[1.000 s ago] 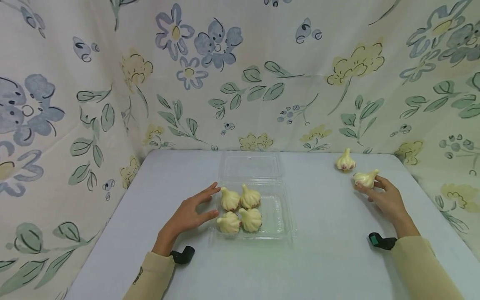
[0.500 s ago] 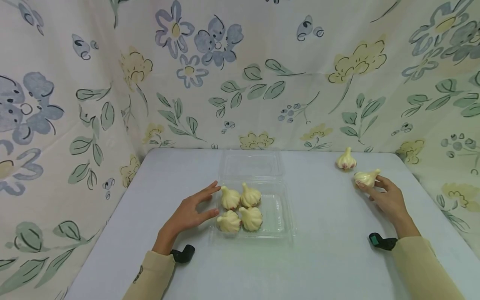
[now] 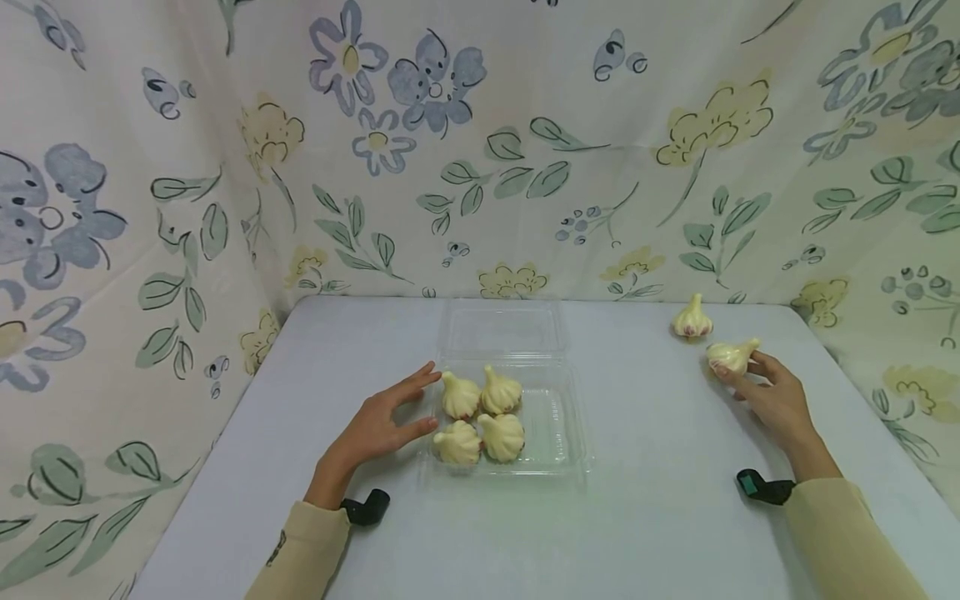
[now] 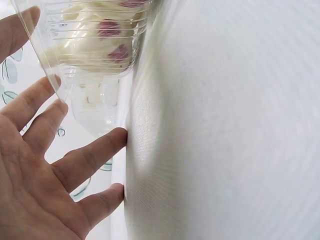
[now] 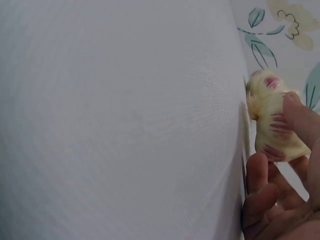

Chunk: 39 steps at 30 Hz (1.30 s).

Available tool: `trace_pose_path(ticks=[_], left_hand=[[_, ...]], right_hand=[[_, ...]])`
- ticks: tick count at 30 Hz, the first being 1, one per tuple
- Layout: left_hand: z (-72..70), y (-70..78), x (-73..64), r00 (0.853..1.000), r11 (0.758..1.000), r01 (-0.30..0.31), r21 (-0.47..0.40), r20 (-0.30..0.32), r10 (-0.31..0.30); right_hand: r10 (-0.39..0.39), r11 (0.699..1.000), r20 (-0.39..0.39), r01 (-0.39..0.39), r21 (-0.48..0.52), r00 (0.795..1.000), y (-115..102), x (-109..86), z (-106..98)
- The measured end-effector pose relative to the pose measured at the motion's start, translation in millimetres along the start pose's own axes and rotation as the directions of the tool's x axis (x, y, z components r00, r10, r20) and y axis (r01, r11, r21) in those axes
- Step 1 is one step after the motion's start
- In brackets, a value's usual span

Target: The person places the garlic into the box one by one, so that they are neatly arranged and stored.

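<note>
My right hand (image 3: 772, 400) pinches a garlic bulb (image 3: 727, 358) between thumb and fingers at the right of the table. In the right wrist view the thumb lies across this pale, purple-streaked bulb (image 5: 280, 132), low by the tabletop. A second garlic bulb (image 3: 692, 319) stands just behind it. My left hand (image 3: 378, 429) is at the left side of a clear plastic clamshell box (image 3: 551, 425), fingers spread. In the left wrist view some fingertips touch the rim and others of the left hand (image 4: 50, 155) rest on the table. Several garlic bulbs (image 3: 501, 437) fill the box's left part.
The box's clear lid (image 3: 501, 329) lies folded back behind it, flat on the white table (image 3: 645, 500). A flowered cloth (image 3: 480, 200) hangs along the back and sides of the table.
</note>
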<state>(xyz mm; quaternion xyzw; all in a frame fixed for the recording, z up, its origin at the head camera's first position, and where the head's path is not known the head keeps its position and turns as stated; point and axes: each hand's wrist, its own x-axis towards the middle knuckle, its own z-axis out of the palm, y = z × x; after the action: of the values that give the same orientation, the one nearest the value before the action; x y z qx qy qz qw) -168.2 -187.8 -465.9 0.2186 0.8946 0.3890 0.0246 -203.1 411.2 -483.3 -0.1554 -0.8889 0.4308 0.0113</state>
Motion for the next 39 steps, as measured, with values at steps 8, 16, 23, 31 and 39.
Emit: trace_pose_path(ticks=[8,16,23,31,39], left_hand=[[0.2,-0.2,0.6,1.0,1.0,0.008,0.001,0.006,-0.008],[0.7,-1.0,1.3,1.0,1.0,0.013,-0.01,0.01,-0.013],[0.3,-1.4,1.3,1.0,1.0,0.008,-0.016,0.01,-0.008],[-0.5,-1.9,0.3,1.0,1.0,0.004,-0.025,0.01,-0.004],[0.0,-1.9,0.6,1.0,1.0,-0.002,-0.013,0.008,0.003]], right_hand=[[-0.042,0.999,-0.003,0.042,-0.017,0.999,-5,-4.3,3],[-0.053,0.999,0.019,0.053,-0.009,0.998,-8,-7.1,6],[-0.071,0.997,0.038,0.072,-0.016,0.997,-13,-9.6,8],[-0.082,0.996,0.062,0.083,-0.016,0.995,-19,-14.9,13],[-0.125,0.992,0.086,0.127,-0.013,0.988,-26,-20.4,17]])
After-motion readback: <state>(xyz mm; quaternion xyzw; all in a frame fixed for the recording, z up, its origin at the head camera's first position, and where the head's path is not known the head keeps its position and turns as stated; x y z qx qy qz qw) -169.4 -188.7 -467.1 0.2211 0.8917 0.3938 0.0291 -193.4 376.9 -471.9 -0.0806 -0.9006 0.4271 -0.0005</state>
